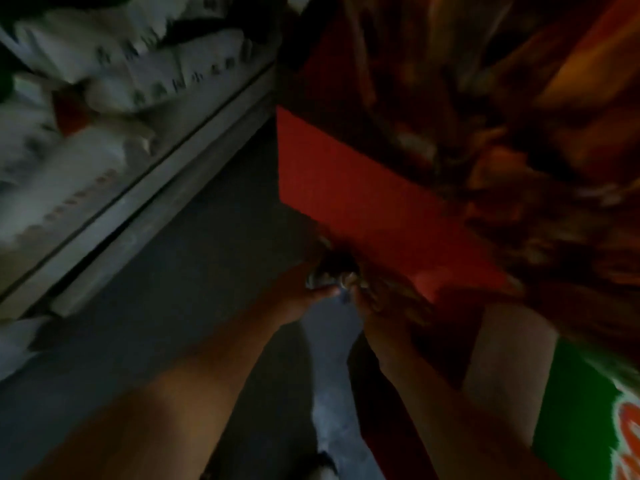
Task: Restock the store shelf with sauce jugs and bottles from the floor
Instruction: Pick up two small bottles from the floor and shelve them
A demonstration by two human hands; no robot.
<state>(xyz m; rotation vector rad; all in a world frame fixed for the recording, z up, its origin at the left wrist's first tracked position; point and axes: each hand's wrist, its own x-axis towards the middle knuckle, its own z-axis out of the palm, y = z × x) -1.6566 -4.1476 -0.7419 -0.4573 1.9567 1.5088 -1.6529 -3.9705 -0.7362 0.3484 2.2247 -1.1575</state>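
The view is dark and smeared by motion. Both my forearms reach down toward the floor beside a red box (363,188). My left hand (304,289) and my right hand (377,299) meet at the box's lower corner around a small dark, shiny thing (332,275). It is too blurred to name, and no finger grip shows clearly. Sauce jugs or bottles cannot be made out as such. Dark red and orange packs (502,116) fill the space above the box at the right.
A grey shelf edge (166,168) runs diagonally at the left, with white packages (104,81) on it. Dark grey floor (194,278) lies between shelf and box. A green and white carton (581,403) stands at the lower right. My jeans leg (332,410) shows below.
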